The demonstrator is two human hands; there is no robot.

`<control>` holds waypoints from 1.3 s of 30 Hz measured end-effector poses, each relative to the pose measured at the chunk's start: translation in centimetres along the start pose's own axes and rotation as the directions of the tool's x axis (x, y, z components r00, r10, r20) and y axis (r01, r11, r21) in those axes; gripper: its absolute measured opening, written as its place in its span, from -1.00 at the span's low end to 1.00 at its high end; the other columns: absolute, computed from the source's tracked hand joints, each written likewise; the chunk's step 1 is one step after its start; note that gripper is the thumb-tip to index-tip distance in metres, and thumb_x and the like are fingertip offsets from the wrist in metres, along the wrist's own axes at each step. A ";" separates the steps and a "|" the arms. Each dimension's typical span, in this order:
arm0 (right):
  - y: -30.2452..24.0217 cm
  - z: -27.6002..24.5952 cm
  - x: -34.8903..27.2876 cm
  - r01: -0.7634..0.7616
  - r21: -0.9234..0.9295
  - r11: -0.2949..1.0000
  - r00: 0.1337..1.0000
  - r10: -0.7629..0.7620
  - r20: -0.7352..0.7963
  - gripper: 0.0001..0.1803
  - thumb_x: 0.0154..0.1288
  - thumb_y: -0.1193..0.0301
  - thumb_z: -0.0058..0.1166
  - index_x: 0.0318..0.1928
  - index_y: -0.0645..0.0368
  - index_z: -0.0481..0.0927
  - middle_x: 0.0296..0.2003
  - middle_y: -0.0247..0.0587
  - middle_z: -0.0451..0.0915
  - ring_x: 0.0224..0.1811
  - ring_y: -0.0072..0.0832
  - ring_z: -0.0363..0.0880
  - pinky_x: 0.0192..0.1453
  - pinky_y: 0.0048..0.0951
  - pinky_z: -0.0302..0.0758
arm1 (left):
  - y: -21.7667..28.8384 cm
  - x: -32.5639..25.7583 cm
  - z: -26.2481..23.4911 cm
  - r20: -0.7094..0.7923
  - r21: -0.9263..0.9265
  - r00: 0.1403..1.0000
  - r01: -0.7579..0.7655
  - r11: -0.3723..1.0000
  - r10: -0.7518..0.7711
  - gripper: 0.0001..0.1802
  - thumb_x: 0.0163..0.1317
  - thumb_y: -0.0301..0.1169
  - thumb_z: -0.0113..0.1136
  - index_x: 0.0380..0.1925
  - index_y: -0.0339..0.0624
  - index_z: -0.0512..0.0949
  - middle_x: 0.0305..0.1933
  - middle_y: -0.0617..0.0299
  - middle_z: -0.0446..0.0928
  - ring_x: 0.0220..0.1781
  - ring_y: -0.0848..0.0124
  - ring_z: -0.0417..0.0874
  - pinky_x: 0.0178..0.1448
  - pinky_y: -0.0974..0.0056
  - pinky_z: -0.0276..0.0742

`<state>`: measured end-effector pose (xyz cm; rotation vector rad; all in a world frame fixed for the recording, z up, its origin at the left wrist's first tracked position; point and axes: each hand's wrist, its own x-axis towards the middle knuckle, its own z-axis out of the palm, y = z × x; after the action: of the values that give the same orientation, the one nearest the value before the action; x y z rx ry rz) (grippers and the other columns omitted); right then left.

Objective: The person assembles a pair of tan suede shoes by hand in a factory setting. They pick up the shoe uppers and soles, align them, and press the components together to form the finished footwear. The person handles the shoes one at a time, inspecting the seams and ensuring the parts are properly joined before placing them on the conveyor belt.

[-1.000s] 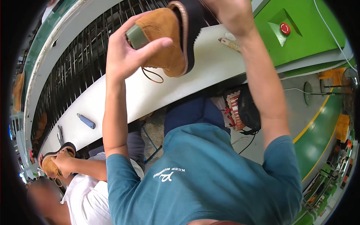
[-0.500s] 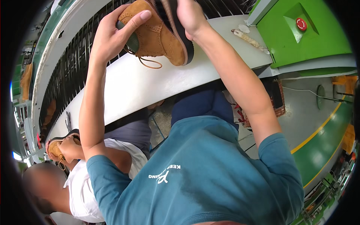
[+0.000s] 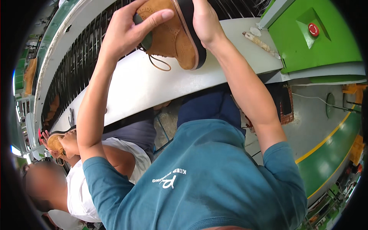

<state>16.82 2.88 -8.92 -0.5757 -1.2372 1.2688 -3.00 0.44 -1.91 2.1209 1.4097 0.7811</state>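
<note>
A tan suede lace-up shoe (image 3: 172,40) with a dark sole is held up over the white worktop, between my two hands at the top of the view. My left hand (image 3: 128,30) wraps its upper, the thumb lying across the tan suede near a dark green part at the opening. A loose brown lace (image 3: 161,68) dangles below. Against the sole side rests my right hand (image 3: 208,25); its fingers run out past the upper edge, so their grip is partly hidden.
Behind the white worktop (image 3: 153,86) runs a rack of dark rods (image 3: 82,63). A green machine panel (image 3: 333,46) with a red button (image 3: 313,29) stands at right, a taped stick-like tool (image 3: 260,44) beside it. At left a co-worker holds another tan shoe (image 3: 56,143).
Both hands and the shoe have shifted slightly to the right. The shoe has turned a little, its sole edge now more upright. The co-worker's far hand has opened beside their shoe.
</note>
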 end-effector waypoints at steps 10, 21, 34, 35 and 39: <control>-3.5 0.4 -0.8 -0.232 0.412 0.881 0.973 0.216 0.086 -0.26 0.79 -0.13 -0.28 0.32 0.34 0.60 0.15 -0.09 0.70 0.19 -0.36 0.70 0.45 -0.31 0.54 | 2.2 -0.6 -3.2 0.339 0.276 0.936 -0.193 0.942 0.092 -0.24 0.46 0.21 0.42 0.04 -0.44 0.66 -0.39 -0.02 0.72 -0.33 0.28 0.79 -0.16 0.16 0.67; -2.6 0.1 -1.5 -0.163 0.672 0.722 0.971 0.238 -0.020 -0.66 0.73 0.31 -0.08 0.07 0.31 0.69 -0.07 -0.09 0.74 0.07 -0.33 0.74 0.33 -0.35 0.60 | 2.1 -1.5 -2.9 0.300 0.192 0.937 -0.245 0.951 0.181 -0.25 0.42 0.20 0.46 0.00 -0.43 0.64 -0.52 -0.02 0.63 -0.51 0.20 0.72 -0.34 0.16 0.60; -2.0 -0.2 -2.2 -0.130 0.603 0.787 0.988 0.154 0.012 -0.55 0.68 0.18 -0.09 0.15 0.35 0.63 0.02 -0.02 0.73 0.17 -0.24 0.71 0.42 -0.24 0.58 | 2.6 -1.6 -2.4 0.324 0.209 0.928 -0.261 0.942 0.185 -0.26 0.40 0.17 0.50 0.04 -0.43 0.62 -0.52 -0.03 0.64 -0.49 0.14 0.78 -0.35 0.15 0.62; -2.1 -0.2 -2.3 -0.146 0.641 0.753 0.983 0.183 0.009 -0.55 0.69 0.18 -0.09 0.15 0.35 0.63 0.02 -0.02 0.73 0.18 -0.24 0.71 0.42 -0.24 0.58 | 2.7 -1.7 -2.5 0.325 0.210 0.927 -0.264 0.941 0.188 -0.25 0.40 0.17 0.50 0.04 -0.43 0.62 -0.53 -0.03 0.64 -0.49 0.13 0.78 -0.34 0.15 0.62; -4.0 0.8 -2.6 -0.059 0.292 0.955 0.997 0.070 -0.026 -0.46 0.75 0.20 -0.21 0.29 0.45 0.60 0.10 0.05 0.74 0.20 -0.29 0.71 0.43 -0.28 0.56 | 3.1 -1.3 -2.5 0.338 0.198 0.912 -0.312 0.929 0.234 -0.23 0.38 0.18 0.52 0.04 -0.43 0.63 -0.54 -0.03 0.62 -0.49 0.08 0.78 -0.35 0.15 0.61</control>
<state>18.11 -0.81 -6.11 -0.4252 -0.9839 1.4581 -3.11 -1.72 1.67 2.5431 1.1012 0.3535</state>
